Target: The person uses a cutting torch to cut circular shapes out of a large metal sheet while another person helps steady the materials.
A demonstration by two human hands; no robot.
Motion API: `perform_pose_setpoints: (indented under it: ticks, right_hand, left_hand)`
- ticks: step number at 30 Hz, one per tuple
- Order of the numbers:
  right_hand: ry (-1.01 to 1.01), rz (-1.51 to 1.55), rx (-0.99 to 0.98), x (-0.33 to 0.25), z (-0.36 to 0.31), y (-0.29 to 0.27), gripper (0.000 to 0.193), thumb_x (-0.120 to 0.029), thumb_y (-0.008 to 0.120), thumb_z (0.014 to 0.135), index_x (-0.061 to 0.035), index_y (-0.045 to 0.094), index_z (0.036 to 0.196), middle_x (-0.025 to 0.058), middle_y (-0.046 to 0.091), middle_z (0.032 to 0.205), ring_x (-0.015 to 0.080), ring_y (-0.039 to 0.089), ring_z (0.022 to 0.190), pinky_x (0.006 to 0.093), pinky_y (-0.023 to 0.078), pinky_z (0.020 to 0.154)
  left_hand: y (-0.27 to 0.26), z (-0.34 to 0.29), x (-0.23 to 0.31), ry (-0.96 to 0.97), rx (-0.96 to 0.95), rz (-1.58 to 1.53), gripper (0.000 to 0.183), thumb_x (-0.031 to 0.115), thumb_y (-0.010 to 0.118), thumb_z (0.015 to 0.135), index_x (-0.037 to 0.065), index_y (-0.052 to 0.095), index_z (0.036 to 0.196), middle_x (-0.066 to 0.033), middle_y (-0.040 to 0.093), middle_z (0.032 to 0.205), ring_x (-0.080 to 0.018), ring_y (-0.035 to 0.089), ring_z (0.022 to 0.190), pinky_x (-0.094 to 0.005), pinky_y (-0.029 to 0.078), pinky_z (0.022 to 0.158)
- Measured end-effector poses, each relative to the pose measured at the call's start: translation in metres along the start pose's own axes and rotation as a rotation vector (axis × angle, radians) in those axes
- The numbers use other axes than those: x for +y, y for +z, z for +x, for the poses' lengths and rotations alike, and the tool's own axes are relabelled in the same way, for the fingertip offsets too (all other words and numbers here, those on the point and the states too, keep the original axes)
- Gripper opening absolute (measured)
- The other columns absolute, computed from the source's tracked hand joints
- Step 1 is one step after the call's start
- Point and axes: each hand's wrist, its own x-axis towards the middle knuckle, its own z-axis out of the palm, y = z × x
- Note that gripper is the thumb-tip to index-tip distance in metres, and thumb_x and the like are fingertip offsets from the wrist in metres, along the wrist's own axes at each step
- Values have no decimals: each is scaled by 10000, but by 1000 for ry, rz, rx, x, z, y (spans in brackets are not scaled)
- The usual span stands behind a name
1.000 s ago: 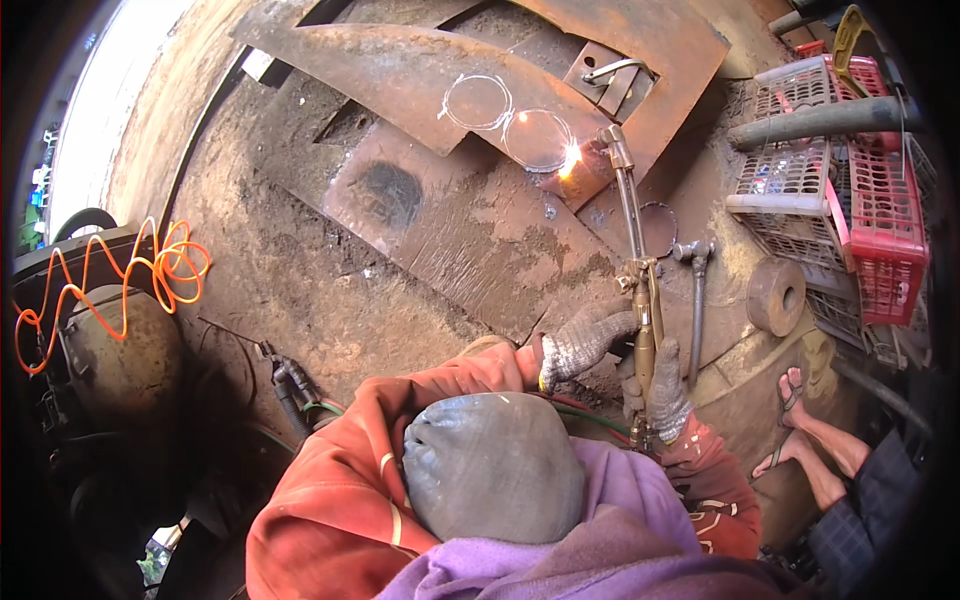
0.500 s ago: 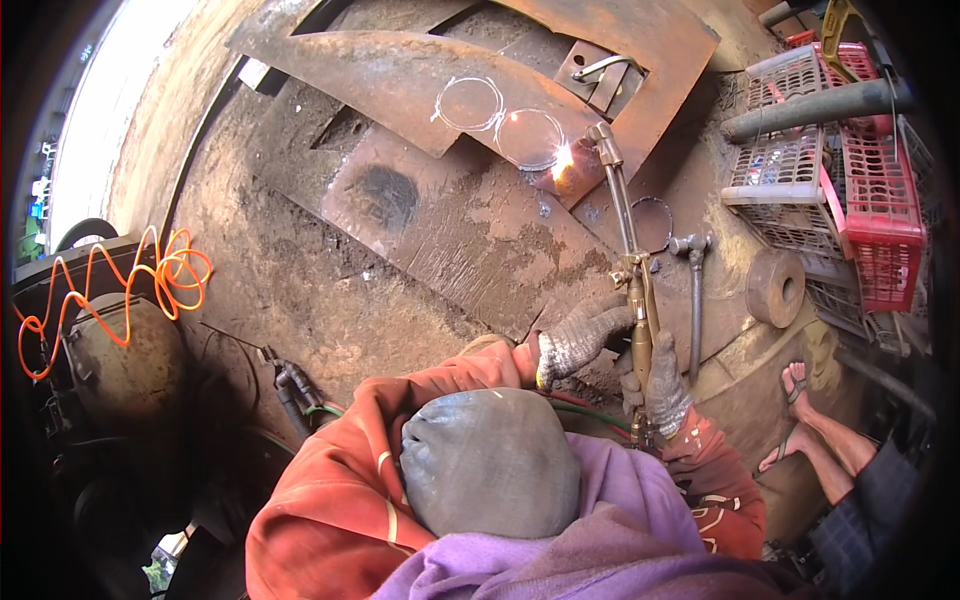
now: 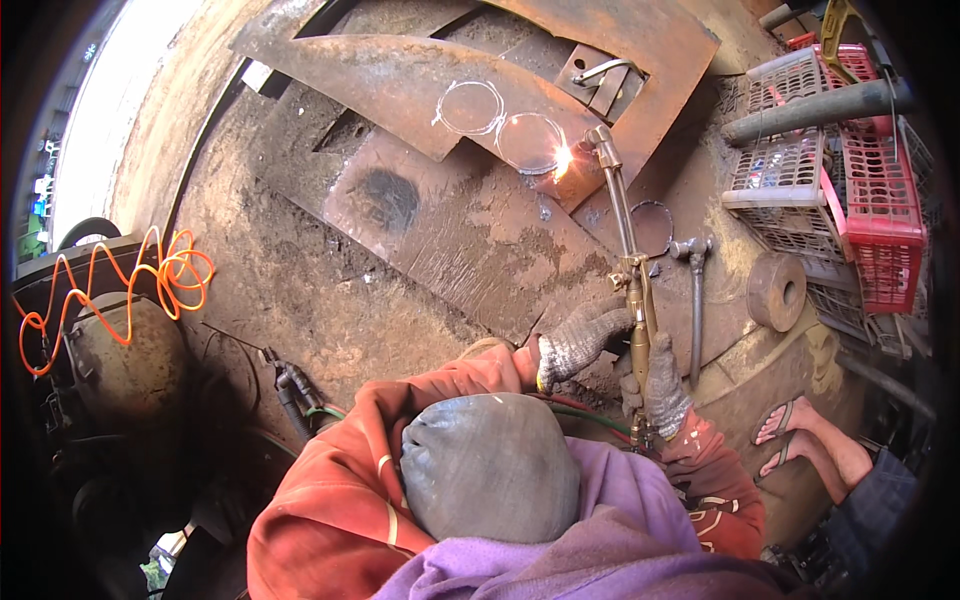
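Both of my gloved hands close round a brass cutting torch (image 3: 637, 312), which points away from me. My left hand (image 3: 583, 342) wraps it from the left side; some of its fingers are hidden behind the body. Lower down, my right hand (image 3: 664, 388) grips near the hose end. A bright flame (image 3: 562, 160) burns below the torch head, at the edge of a rusty steel plate (image 3: 400, 80). Two chalk circles are drawn on that plate, and the flame sits on the lower right rim of the right-hand chalk circle (image 3: 530, 142).
To the right lie a hammer (image 3: 695, 300), a thick steel ring (image 3: 776, 290) and stacked plastic crates (image 3: 880, 210). Another person's sandalled feet (image 3: 783, 420) stand at the lower right. An orange coiled hose (image 3: 180, 270) and a round tank (image 3: 125, 350) are at the left.
The glow under the torch head has become narrower, with the torch almost where it was. The other person's feet have moved closer together. My hands keep the same hold.
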Motion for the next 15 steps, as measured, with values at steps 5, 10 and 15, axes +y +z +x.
perform_pose_setpoints:
  ticks: [5, 10, 15]
  right_hand:
    - [-15, -17, 0, -2, 2, -1, 763, -894, 370, 769, -149, 532, 806, -10, 465, 523, 129, 415, 364, 282, 357, 349]
    - [-144, -65, -9, 10, 14, -6, 742, -875, 379, 788, -150, 539, 797, -12, 472, 526, 128, 419, 365, 282, 353, 345]
    - [-219, -13, -36, 14, 17, -6, 749, -888, 374, 775, -157, 540, 794, -23, 462, 526, 120, 411, 364, 278, 348, 346]
  left_hand:
    - [3, -2, 7, -14, -1, -20, 294, 209, 535, 997, 33, 599, 1224, -48, 636, 1114, -128, 605, 996, -291, 497, 885]
    - [2, -1, 1, -74, 20, -53, 304, 218, 539, 995, 37, 600, 1231, -51, 642, 1098, -135, 609, 994, -299, 497, 884]
    - [0, -3, -2, 37, -11, 72, 302, 220, 547, 991, 39, 602, 1226, -52, 646, 1095, -140, 612, 989, -300, 497, 886]
